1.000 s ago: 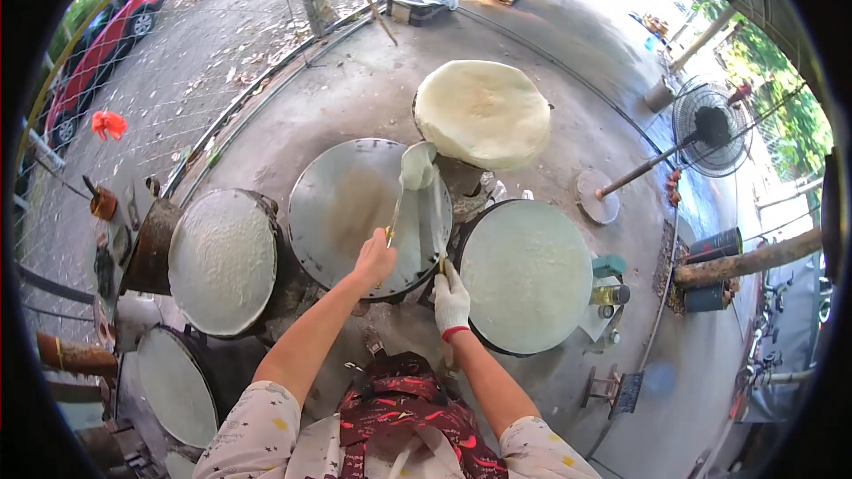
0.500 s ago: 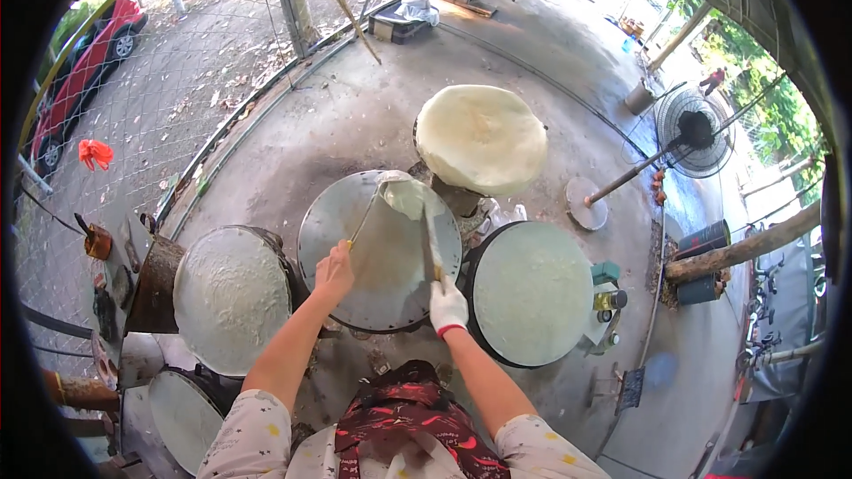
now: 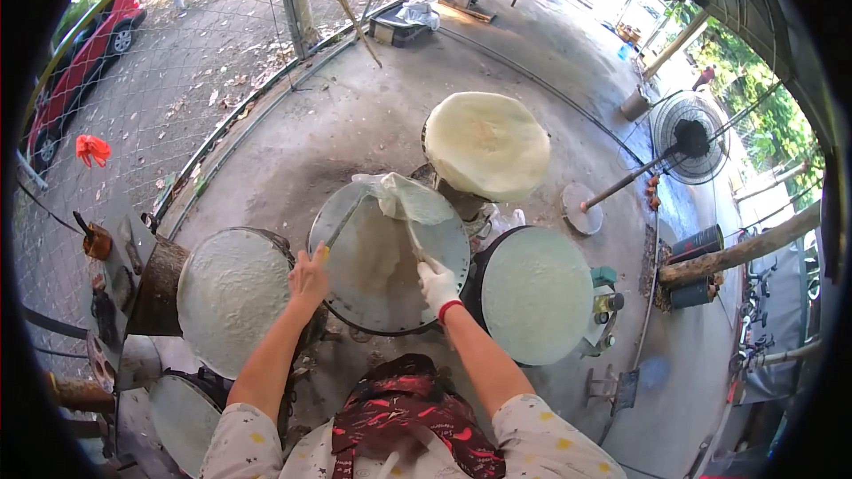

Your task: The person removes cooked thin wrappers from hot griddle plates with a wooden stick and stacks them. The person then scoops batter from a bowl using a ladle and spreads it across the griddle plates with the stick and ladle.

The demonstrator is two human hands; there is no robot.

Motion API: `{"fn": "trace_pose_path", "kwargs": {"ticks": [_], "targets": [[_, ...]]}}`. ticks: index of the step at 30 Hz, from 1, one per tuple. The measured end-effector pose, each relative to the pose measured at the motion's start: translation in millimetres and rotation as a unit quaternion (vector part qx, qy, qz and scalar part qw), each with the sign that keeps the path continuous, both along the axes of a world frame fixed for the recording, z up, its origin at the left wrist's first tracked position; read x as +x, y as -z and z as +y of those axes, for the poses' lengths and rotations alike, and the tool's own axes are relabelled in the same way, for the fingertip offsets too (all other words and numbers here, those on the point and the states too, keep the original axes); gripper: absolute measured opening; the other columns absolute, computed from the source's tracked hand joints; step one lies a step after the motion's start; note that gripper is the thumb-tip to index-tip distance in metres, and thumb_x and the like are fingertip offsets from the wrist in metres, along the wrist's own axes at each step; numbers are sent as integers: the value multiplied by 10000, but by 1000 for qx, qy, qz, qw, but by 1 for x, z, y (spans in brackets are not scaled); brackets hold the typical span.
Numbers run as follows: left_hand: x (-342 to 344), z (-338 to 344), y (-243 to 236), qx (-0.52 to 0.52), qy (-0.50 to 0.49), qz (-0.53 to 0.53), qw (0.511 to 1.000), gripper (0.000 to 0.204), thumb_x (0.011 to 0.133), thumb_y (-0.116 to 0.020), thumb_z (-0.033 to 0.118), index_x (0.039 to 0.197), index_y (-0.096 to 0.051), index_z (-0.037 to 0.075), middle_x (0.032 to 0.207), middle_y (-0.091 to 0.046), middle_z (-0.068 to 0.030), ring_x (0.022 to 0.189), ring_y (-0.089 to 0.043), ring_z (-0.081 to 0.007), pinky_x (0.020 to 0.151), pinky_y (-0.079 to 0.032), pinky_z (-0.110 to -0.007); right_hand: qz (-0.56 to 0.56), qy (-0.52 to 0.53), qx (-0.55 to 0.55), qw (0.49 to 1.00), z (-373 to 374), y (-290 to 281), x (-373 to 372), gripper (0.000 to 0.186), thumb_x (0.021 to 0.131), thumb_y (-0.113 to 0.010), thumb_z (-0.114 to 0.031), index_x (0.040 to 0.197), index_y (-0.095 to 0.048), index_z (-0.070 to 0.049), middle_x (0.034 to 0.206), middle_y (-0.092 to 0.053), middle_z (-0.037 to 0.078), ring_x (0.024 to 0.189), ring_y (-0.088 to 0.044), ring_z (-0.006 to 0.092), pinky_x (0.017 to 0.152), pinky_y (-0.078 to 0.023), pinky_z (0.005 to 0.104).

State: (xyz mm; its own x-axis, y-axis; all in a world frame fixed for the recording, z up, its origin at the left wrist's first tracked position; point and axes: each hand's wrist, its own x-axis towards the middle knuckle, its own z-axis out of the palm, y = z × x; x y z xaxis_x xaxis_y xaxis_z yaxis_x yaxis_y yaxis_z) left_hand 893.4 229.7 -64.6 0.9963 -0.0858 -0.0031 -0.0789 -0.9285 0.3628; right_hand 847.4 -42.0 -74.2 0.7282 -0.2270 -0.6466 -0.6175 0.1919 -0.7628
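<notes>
Thin stick (image 3: 343, 225) was gripped by left hand (image 3: 309, 278), second stick (image 3: 414, 239) by right hand (image 3: 438, 284); floppy sheet (image 3: 404, 199) was held over pan (image 3: 366, 297).

Bright daylight washes out the upper right around the foliage (image 3: 765, 111) and lays bluish glare on the floor (image 3: 586, 137) there. Straight edges bow toward the black rim; a bluish blot (image 3: 655, 372) hazes the lower right.

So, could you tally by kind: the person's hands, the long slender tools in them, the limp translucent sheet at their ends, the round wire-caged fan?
Hands: 2, bare left hand, white-gloved right hand
Long slender tools: 2, left-hand tool, right-hand tool
Limp translucent sheet: 1
Round wire-caged fan: 1
Total: 6
</notes>
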Motion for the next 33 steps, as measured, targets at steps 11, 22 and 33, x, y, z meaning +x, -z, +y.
{"fn": "trace_pose_path", "kwargs": {"ticks": [11, 22, 33], "targets": [[-20, 51, -12, 27, 6, -38, 999, 576, 747, -517, -31, 1267, -527, 217, 944, -485, -172, 845, -571, -354, 674, -465, -425, -83, -80, -83, 990, -16, -14, 18, 341, 898, -563, -208, 1216, -590, -88, 658, -499, -42, 467, -384, 34, 407, -291, 197], [-79, 71, -27, 10, -8, -38, 999, 549, 753, -498, -54, 1236, -556, 201, 881, -480, -141, 745, -562, -333, 627, -454, -432, -50, -172, -128, 975, -36, 0, 9, 360, 875, -565, -209, 1200, -601, -58, 812, -634, 39, 644, -556, 101, 609, -454, 237], [-130, 64, -34, 0, -60, -12, 998, 596, 722, -553, -45, 1260, -537, 208, 884, -468, -132, 769, -559, -326, 655, -464, -427, -55, -238, -91, 966, -39, -6, 22, 323, 859, -586, -212, 1136, -642, -57, 797, -640, -7, 599, -517, 64, 555, -434, 216]]}}
